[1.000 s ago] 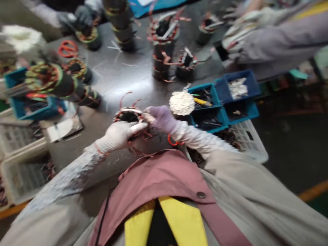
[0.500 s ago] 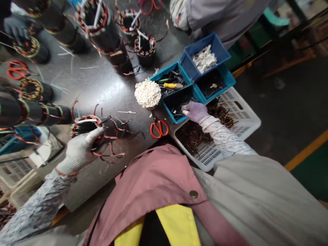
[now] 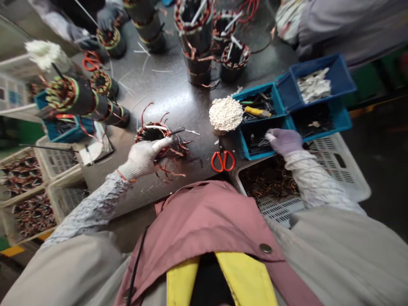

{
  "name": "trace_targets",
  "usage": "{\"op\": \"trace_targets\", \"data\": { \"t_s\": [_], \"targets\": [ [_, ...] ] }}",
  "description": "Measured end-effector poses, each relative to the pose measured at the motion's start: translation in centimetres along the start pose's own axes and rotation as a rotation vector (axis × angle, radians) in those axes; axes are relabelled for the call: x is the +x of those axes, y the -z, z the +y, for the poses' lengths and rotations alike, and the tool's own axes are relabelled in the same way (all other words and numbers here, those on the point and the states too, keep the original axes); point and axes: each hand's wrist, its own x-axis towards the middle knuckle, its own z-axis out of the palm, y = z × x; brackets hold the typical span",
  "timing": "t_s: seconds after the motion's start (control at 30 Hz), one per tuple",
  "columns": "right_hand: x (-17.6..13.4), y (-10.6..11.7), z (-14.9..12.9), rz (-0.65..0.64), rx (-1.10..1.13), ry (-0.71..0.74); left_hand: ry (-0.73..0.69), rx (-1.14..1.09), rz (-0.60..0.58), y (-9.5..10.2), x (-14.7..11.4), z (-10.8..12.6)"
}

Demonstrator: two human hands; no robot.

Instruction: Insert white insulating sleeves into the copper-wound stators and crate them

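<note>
My left hand, in a white knit glove, is closed around a wound motor stator lying on the table. Its thumb lies along the top, next to a short dark sleeve. Copper leads stick out below and beyond the fingers. My right hand, in a pale purple glove, is over the right side of a blue bin of small dark tube pieces. Its fingers are pinched together; what is between them is too small to make out.
Red-handled scissors lie beside a bundle of white sticks. More stators stand at the back. A bin of white pieces and a white basket are at right. A co-worker's gloved hand touches another stator.
The view has swung left, so everything appears farther right. My left hand stays on the stator, and my right hand stays at the same blue bin.
</note>
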Motion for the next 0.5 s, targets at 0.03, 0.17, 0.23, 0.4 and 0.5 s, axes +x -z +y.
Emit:
{"op": "trace_targets", "data": {
  "t_s": [0.03,0.17,0.23,0.4,0.5],
  "targets": [
    [-0.6,-1.3,0.3,-0.010,0.144,-0.028,-0.008,-0.016,0.005,-0.1,0.1,-0.1],
    [-1.6,-9.2,1.6,-0.011,0.359,-0.145,-0.052,-0.050,0.034,-0.3,0.2,-0.2],
    [-1.1,-13.0,1.8,0.014,0.487,-0.221,-0.088,-0.042,0.065,-0.5,0.2,-0.3],
    [0.5,-17.7,1.3,0.067,0.677,-0.322,-0.182,-0.051,0.155,-1.0,0.3,-0.7],
    [0.8,-18.0,1.2,0.092,0.659,-0.365,-0.216,-0.047,0.169,-1.1,0.4,-0.8]
  ]
}}
